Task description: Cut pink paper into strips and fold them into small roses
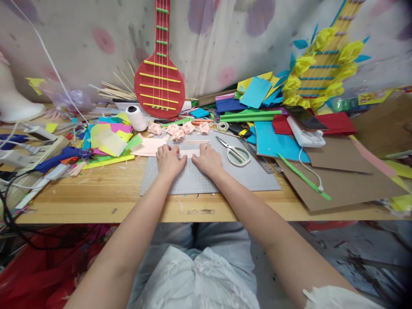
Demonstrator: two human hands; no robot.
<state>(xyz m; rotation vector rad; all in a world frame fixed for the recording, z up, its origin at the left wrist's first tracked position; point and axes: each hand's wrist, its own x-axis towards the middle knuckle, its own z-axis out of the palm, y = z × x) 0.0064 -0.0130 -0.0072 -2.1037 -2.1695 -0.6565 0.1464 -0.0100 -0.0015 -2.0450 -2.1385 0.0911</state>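
A pale pink paper strip (189, 153) lies across the grey cutting mat (206, 184). My left hand (169, 161) has its fingers curled over the strip's left end, thumb pointing inward. At the other end, my right hand (207, 159) grips it the same way, its thumb facing the left one. Scissors (234, 152) with pale handles rest on the mat right of my right hand. Several pink paper flowers (175, 131) sit just beyond my hands. Pink paper sheets (148, 146) are beside my left hand. The fingertips are partly hidden.
A red paper lute (160, 86) leans at the back, near a white thread spool (136, 118). Coloured paper scraps (111, 139) and a blue glue gun (64, 158) lie left. Brown cardboard (350, 171), a phone (305, 117) and a yellow-flowered instrument (318, 73) are right.
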